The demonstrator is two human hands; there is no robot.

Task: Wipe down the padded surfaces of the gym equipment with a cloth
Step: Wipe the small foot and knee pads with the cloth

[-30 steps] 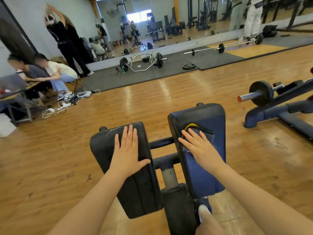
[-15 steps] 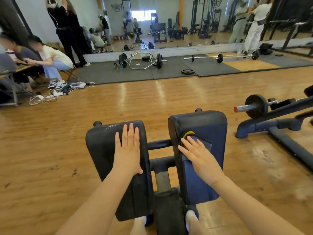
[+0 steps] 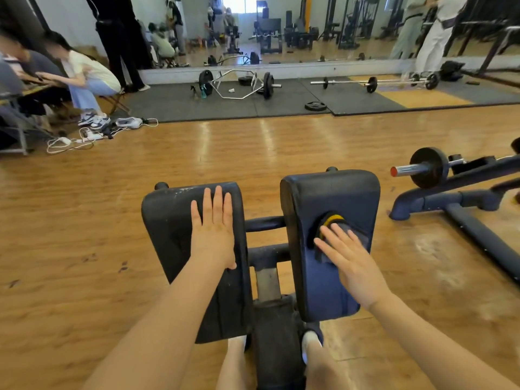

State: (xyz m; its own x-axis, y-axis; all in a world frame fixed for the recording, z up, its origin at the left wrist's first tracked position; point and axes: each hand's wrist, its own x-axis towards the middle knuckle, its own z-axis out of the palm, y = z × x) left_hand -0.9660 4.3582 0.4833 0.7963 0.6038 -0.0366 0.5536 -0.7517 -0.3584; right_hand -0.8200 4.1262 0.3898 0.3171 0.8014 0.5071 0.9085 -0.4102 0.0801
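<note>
Head view: fingers (image 3: pixel 334 233) flat, pressed cloth (image 3: pixel 342 230) onto right pad (image 3: pixel 332 198).
R hand (image 3: pixel 351 263) w/ cloth mid-pad; L hand (image 3: pixel 213 229) splayed flat on left pad (image 3: pixel 174 229), gripped nothing. Risk: unpinched cloth could've bunched/slipped, leaving pad edges unwiped.

I see a wooden floor (image 3: pixel 225 153) carrying the padded machine's frame (image 3: pixel 277 342), a plate-loaded bar stand (image 3: pixel 461 201), black mats (image 3: pixel 281 104) and tangled cables (image 3: pixel 84 136).
</note>
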